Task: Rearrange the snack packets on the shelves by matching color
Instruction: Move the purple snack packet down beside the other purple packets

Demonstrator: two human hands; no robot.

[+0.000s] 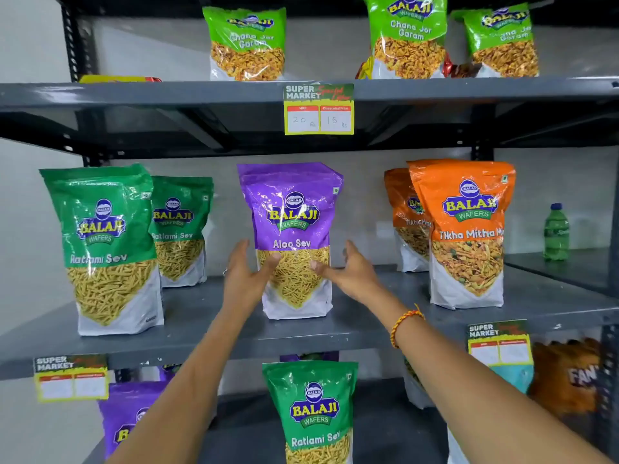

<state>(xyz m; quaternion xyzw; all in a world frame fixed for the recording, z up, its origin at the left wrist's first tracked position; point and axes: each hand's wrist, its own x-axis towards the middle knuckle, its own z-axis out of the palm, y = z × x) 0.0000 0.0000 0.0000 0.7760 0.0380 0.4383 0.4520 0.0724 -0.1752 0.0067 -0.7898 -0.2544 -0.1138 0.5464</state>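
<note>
A purple Aloo Sev packet (290, 209) stands upright in the middle of the middle shelf (207, 323). My left hand (246, 272) touches its lower left side and my right hand (348, 271) its lower right side, fingers spread, thumbs on the front. Two dark green Ratlami Sev packets (104, 242) (181, 229) stand to the left, two orange Tikha Mitha packets (467, 229) (407, 219) to the right. On the shelf below stand a green Ratlami Sev packet (313, 410) and a purple packet (129, 420).
Three light green Chana Jor Garam packets (248, 41) (408, 35) (502, 38) stand on the top shelf. A green bottle (556, 232) stands on a side shelf at the right. Price tags (318, 108) hang from shelf edges. An orange bag (569, 373) lies lower right.
</note>
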